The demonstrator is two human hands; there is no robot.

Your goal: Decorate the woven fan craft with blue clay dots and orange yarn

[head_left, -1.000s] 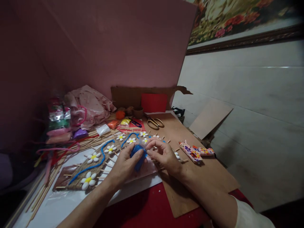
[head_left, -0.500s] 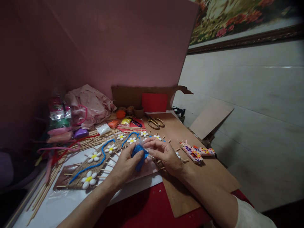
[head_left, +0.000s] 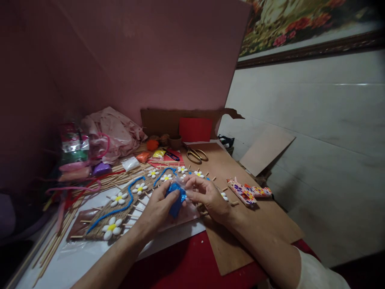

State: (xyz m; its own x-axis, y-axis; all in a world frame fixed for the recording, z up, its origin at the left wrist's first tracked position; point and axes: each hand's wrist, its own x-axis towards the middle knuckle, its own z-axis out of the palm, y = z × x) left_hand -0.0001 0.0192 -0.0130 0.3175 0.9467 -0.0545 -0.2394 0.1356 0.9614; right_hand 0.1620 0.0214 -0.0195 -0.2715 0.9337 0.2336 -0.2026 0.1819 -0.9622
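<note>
Blue clay in a clear little bag (head_left: 176, 197) is the centre of it all right now, held up just above the near edge of the woven mat (head_left: 126, 206). The left hand (head_left: 156, 210) cradles the bag from below, fingers curled shut around its lower half, thumb pressed on the front. The right hand (head_left: 207, 196) comes in from the mat's right side, thumb and forefinger pinched closed at the bag's top corner.

My read: this is the picking stage, working a small bit of blue out of the packet (or prying the plastic open, it is hard to separate the two). The next move looks to call for a steady left grip while the right pinches off only a small piece, without squashing the lump or dropping it onto the white flowers (head_left: 112, 228) on the mat.

On the mat a blue cord (head_left: 128, 198) winds between the flowers. Beyond the mat's far end lie gold scissors (head_left: 196, 155); to its right, on the brown board (head_left: 228, 164), sits a patterned piece (head_left: 245, 193).

Hidden: the right fingertips cover the bag's mouth, so whether it is open I cannot tell. The dim pile left of the mat is mostly unreadable, and the counter (head_left: 84, 261) runs out of frame.
</note>
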